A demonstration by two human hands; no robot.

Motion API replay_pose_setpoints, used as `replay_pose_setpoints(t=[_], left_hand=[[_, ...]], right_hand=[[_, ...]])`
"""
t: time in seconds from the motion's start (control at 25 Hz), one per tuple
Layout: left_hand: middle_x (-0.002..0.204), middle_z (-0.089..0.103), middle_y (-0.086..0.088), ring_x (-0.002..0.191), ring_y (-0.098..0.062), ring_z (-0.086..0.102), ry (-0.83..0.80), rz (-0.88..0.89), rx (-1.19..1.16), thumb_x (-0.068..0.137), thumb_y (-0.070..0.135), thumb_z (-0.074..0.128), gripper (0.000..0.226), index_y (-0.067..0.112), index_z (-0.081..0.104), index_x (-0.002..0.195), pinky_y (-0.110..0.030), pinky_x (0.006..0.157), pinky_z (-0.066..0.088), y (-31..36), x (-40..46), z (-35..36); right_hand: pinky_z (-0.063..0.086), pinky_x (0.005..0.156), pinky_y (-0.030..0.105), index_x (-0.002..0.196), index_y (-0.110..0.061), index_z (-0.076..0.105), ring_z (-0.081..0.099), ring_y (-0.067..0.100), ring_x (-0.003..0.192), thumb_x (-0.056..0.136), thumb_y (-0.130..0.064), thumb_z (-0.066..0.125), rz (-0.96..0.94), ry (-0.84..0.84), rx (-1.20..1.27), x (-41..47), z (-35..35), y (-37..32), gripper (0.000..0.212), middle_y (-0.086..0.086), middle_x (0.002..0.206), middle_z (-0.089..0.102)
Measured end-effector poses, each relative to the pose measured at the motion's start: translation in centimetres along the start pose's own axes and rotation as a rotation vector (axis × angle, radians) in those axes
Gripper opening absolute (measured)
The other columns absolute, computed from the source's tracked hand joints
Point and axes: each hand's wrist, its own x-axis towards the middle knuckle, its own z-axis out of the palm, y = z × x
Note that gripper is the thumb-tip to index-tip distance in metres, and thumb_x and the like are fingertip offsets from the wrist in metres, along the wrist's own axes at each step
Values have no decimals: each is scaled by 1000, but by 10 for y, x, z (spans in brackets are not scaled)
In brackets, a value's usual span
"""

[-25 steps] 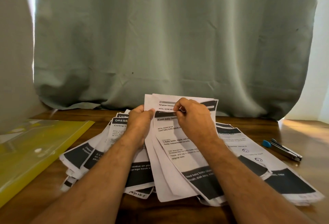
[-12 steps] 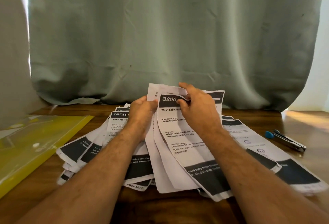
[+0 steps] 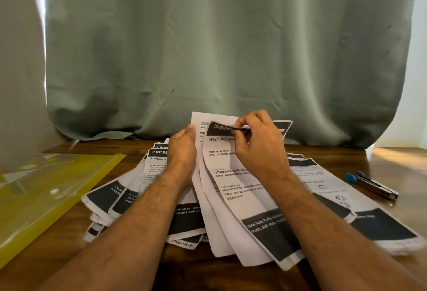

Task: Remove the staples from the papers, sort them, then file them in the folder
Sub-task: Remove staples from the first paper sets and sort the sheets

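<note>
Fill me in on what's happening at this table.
A person is working through a spread of printed papers on a wooden table. The right hand pinches the top corner of one sheet, while the left hand steadies the stack. A yellow folder lies left, a staple remover right, untouched.

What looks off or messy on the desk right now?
The papers are the mess: loose sheets fanned and overlapping at mixed angles, not stacked. The right hand pinches the top of the "Wash baby bottle" sheet, bending its dark header over. The left hand steadies the sheets behind. The yellow folder and staple remover lie flat, apart from the pile.
</note>
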Motion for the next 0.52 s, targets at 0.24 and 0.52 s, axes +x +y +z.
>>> replay_pose_setpoints(t=[0.24,0.52], left_hand=[[95,76,-18,85,-31,72,-141,85,-8,107,27,43,33,11,71,98,-49,83,58,2,-15,7],[92,78,-7,87,-25,75,-327,217,129,88,21,74,13,18,72,101,-46,83,61,-2,-22,10]], right_hand=[[47,70,9,98,-17,65,59,7,82,97,-20,60,41,64,61,-1,-4,-1,6,-4,94,66],[51,85,25,103,-21,65,57,9,89,92,-19,66,160,-40,89,0,-3,6,11,-5,103,61]])
